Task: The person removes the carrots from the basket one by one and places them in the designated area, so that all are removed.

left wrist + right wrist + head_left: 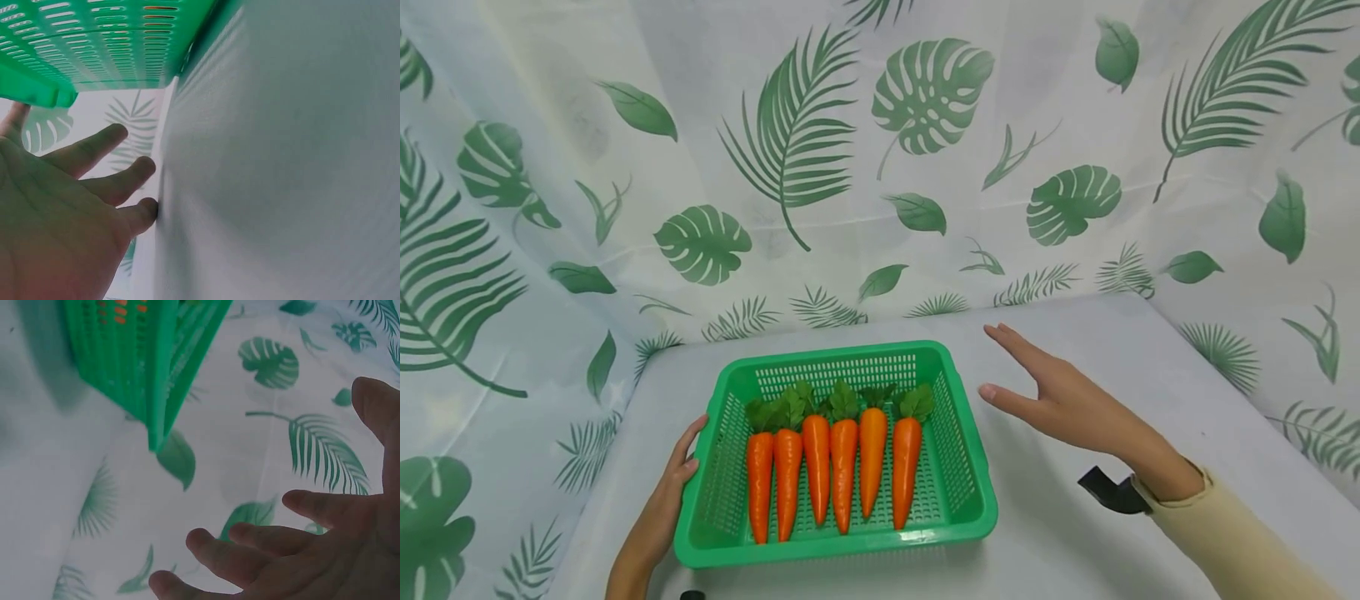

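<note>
While the left hand (662, 496), fingers spread, touches the green rectangular plastic basket (842, 547) at left — likely steadying its six glossy orange carrots (844, 475) — the right hand (1063, 404), also spread, hovers apart at right.

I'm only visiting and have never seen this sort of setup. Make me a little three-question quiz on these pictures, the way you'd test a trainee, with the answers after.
1. How many carrots lie in the green basket?
2. Which hand touches the basket, and which is held apart from it?
3. Choose one. The leafy tops of the carrots lie toward:
A) the basket's near side
B) the basket's far side, toward the leaf-printed backdrop
C) the basket's left side

Key
1. Six.
2. The left hand touches it; the right hand is held apart, its fingers clear of the rim.
3. B.
</note>
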`<state>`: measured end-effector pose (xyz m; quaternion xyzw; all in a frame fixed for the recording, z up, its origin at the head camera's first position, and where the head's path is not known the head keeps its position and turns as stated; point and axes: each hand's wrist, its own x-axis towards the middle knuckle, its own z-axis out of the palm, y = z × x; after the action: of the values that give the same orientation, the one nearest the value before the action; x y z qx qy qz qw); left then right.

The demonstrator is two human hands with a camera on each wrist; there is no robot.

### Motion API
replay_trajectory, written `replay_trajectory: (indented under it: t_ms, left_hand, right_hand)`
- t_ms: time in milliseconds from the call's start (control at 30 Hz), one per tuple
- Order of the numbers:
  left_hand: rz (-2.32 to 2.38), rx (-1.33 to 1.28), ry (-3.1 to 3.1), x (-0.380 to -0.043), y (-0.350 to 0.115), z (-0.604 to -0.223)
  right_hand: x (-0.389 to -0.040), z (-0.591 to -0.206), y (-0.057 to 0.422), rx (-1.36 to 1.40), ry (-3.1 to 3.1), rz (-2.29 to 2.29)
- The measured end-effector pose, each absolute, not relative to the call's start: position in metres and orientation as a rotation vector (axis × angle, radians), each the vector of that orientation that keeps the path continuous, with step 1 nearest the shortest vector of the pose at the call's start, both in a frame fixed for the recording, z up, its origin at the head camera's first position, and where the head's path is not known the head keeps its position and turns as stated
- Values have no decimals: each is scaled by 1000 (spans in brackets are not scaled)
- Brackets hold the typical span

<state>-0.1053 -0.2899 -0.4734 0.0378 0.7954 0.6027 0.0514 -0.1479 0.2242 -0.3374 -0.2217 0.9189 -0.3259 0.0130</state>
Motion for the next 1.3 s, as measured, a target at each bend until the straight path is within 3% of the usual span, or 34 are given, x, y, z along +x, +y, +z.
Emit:
replay_trajectory:
  t_ms: [1300]
  left_hand:
    - [1865,164,2416,-104,-289,-474]
  right_hand:
    - [-172,-342,162,-392,2170,-1398]
